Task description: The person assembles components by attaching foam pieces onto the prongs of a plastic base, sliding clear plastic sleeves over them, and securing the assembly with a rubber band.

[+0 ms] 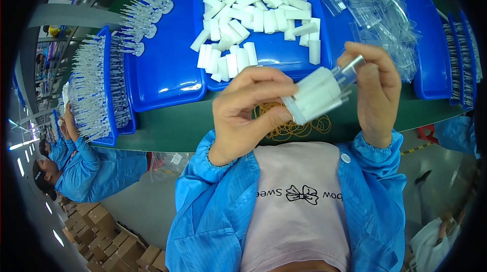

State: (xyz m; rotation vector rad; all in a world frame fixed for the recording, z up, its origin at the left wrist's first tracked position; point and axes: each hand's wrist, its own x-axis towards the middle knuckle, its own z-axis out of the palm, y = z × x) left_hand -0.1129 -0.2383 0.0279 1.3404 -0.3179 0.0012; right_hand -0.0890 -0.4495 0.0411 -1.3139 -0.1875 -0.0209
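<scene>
The left hand (252, 105) pinches a bundle of white blocks and clear plastic sleeves (319, 92), seemingly part-finished; the right hand (378, 88) half-curls around its far end, contact unclear. Beyond the grip, loose white oblong blocks (270, 20) and transparent sleeves (376, 14) remain unpaired.

Head cam's a super wide fisheye looking down off the wearer's own head, close in on the left hand (248, 110) and right hand (376, 89), wide enough to catch their pale shirt (299, 226) below and the green table (172, 130) curving around up top.
</scene>
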